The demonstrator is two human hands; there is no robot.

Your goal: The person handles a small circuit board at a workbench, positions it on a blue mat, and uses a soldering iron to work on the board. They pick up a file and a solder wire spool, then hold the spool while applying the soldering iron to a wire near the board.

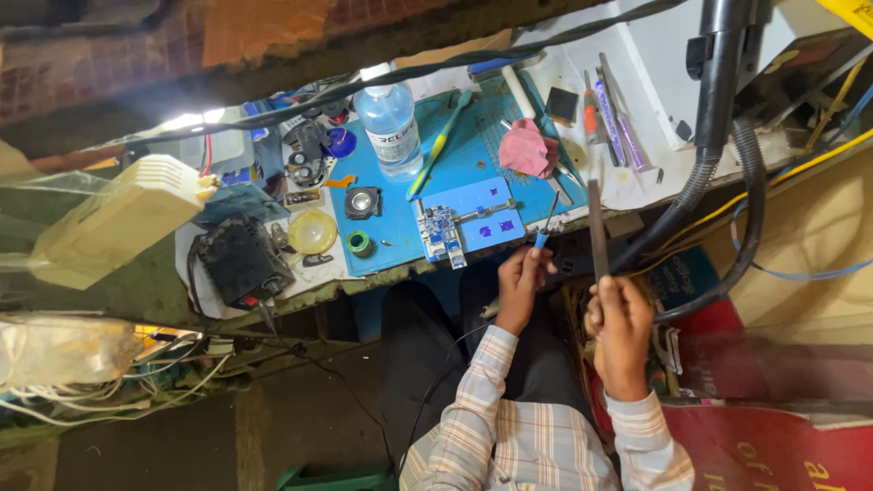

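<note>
A plaid shirt (pixel 536 445) with rolled cuffs lies closest to the lens, both forearms reaching up from it. The right hand (pixel 621 332) is closed in a fist around the lower end of a flat dark metal file (pixel 596 227); its long axis runs almost straight up and down in the view, the free end pointing away from the person toward the tabletop (pixel 637 182) edge. The left hand (pixel 523 277) pinches a slim blue-handled soldering iron (pixel 546 227) between thumb and fingers, its thin tip slanting up and slightly right, toward the blue work mat (pixel 455 155).

Just beyond the left hand a blue board-holding jig (pixel 473 218) sits on the mat, with a small circuit board (pixel 441 238) at its left edge. Farther out lie a pink cloth (pixel 527 150), a yellow-and-green toothbrush (pixel 439 145) lying diagonally, and a clear water bottle (pixel 391 123) with a white label band and blue cap. To the left are a round yellow lidded tub (pixel 312 231), a green spool (pixel 360 243) and a black soldering station (pixel 241 264). A black hose (pixel 718 109) hangs at the right, above a red printed box (pixel 773 445) with yellow lettering near the person's right elbow.
</note>
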